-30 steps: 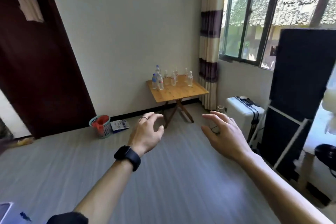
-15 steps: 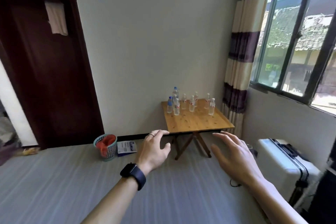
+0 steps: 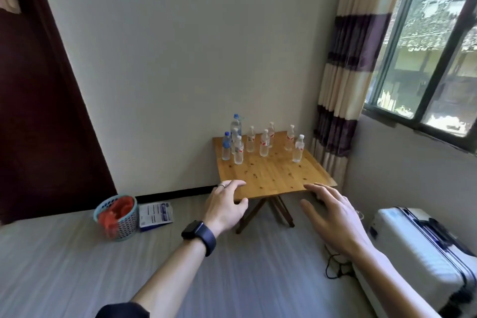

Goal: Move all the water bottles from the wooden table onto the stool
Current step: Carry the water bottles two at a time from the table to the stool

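Several clear water bottles point(image 3: 263, 142) stand upright along the far half of a small wooden folding table point(image 3: 273, 175) in the room's corner. A taller blue-capped bottle point(image 3: 235, 128) stands at the back left of the group. My left hand point(image 3: 225, 205), with a ring and a dark wrist watch, is held out with fingers apart short of the table's near edge. My right hand point(image 3: 333, 215) is likewise spread and holds nothing. No stool is in view.
A blue basket point(image 3: 117, 217) with red contents and a printed sheet point(image 3: 156, 214) lie on the floor by the wall at left. A white suitcase point(image 3: 423, 245) lies at right with a black cable beside it. A dark door point(image 3: 38, 111) fills the left; striped curtain and window at right.
The view has swung and drawn nearer to the table, which now looks larger and sits just beyond my fingertips. Both hands stay spread and hold nothing.
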